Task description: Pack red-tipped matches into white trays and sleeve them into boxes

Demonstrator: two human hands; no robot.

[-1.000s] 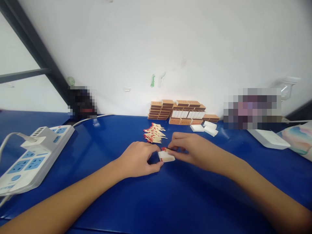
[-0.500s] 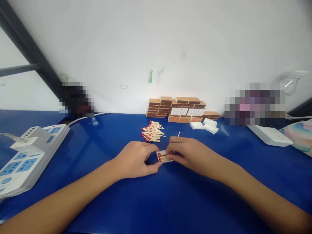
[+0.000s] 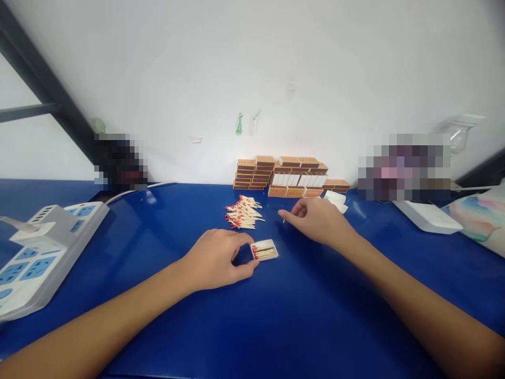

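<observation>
A small white matchbox tray [image 3: 275,256] lies on the blue table, partly filled with red-headed matches [image 3: 265,253]. My left hand [image 3: 221,259] grips the tray's left end between thumb and fingers. Farther back and to the right, my right hand [image 3: 313,217] is low over the table, thumb and fingertips brought together at a single match [image 3: 283,221]. Only the near end of that match shows below the fingertips. A loose heap of matches [image 3: 245,213] lies behind the tray, heads mostly to the left.
Stacked brown matchboxes [image 3: 252,173] stand against the wall, with white trays [image 3: 300,180] among them. More white trays [image 3: 335,198] lie behind my right hand, partly covered. A power strip [image 3: 59,258] sits at left; a white box [image 3: 428,217] lies at right.
My right hand has left the tray and moved back and right to the lone match, now mostly covering it. My left hand still holds the tray, whose matches show more fully.
</observation>
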